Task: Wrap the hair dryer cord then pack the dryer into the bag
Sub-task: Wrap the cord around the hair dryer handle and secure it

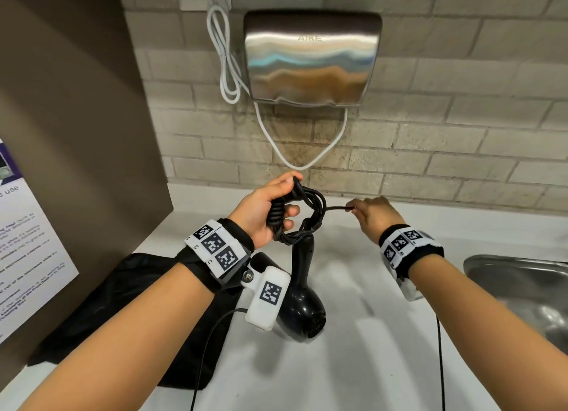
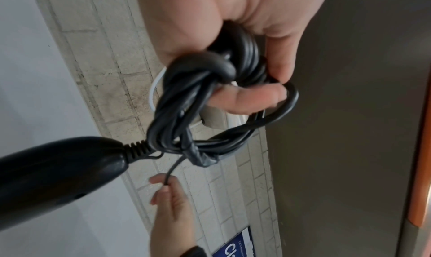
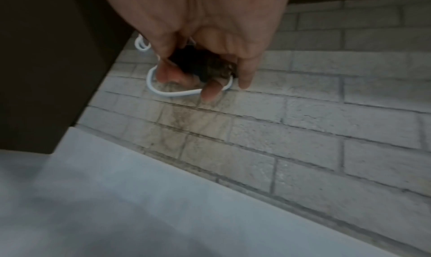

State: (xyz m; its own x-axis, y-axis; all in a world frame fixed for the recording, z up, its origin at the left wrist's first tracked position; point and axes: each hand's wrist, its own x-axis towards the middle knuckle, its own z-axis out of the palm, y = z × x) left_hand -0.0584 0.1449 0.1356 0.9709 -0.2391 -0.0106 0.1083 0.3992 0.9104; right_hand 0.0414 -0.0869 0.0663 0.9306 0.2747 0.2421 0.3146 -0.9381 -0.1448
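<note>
My left hand (image 1: 268,209) is curled around the coiled black cord (image 1: 302,214) of the hair dryer (image 1: 302,300), holding the bundle up just below the wall-mounted hand dryer (image 1: 312,57). My right hand (image 1: 373,215) pinches a loose strand of that cord between fingertips, pulled out sideways from the coil. The hair dryer hangs from the bundle, handle up, its round body low over the white countertop (image 1: 368,333). The black bag (image 1: 129,312) lies flat on the countertop beneath my left forearm, well below the hand dryer.
</note>
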